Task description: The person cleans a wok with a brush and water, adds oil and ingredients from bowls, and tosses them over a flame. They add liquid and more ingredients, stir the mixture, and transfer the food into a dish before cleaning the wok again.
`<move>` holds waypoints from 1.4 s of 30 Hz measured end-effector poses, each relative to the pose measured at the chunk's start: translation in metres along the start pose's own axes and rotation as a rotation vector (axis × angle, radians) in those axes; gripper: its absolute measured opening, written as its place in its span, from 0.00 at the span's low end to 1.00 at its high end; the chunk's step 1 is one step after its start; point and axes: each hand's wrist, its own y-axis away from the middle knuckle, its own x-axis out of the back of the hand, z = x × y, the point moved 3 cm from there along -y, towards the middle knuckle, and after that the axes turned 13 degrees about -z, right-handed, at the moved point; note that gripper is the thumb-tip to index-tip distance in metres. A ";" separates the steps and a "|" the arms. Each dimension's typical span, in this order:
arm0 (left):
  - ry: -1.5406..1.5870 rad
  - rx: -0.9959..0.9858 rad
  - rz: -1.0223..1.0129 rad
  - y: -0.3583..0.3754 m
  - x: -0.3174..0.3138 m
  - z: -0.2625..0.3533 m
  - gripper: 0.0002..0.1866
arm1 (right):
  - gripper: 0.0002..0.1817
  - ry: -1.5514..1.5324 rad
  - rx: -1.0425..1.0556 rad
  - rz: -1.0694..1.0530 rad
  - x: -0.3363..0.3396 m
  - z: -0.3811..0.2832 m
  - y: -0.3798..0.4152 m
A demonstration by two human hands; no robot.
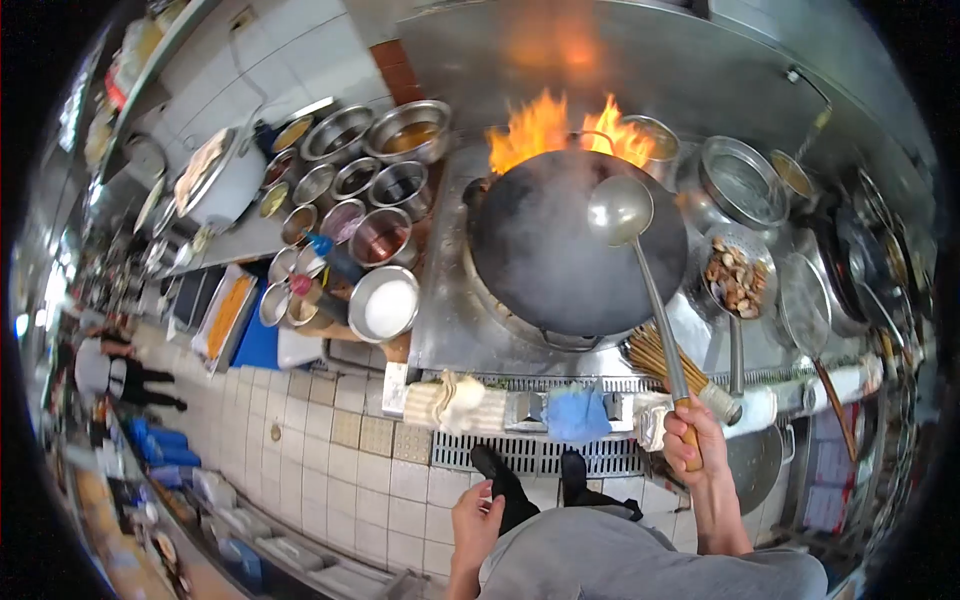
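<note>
My right hand (697,440) grips the wooden end of a long-handled ladle (622,210). The ladle's round metal bowl hangs over a large black wok (560,265), which sits on the burner and gives off steam or smoke; its inside looks bare through the haze. Flames (530,135) rise behind the wok's far rim. Down by my body, away from the stove, my left hand (478,520) is held with loosely bent fingers and nothing in it. A perforated strainer (765,250) with browned pieces of food (736,278) rests right of the wok.
A bamboo wok brush (665,355) lies against the stove's front edge by the ladle handle. Metal seasoning bowls (382,236) crowd the left side, with a bowl of white granules (388,308). A blue cloth (577,413) hangs in front. Another person (105,370) stands far left.
</note>
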 end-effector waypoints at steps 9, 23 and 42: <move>0.144 0.224 0.180 0.085 -0.029 -0.014 0.17 | 0.07 0.338 -0.085 -0.435 -0.110 -0.018 -0.202; 0.306 0.405 0.730 0.248 -0.028 -0.110 0.16 | 0.27 1.161 0.377 -0.073 0.009 -0.030 -0.148; 1.414 -0.149 2.296 0.569 0.021 -0.358 0.16 | 0.17 1.789 0.195 0.006 0.103 -0.024 -0.057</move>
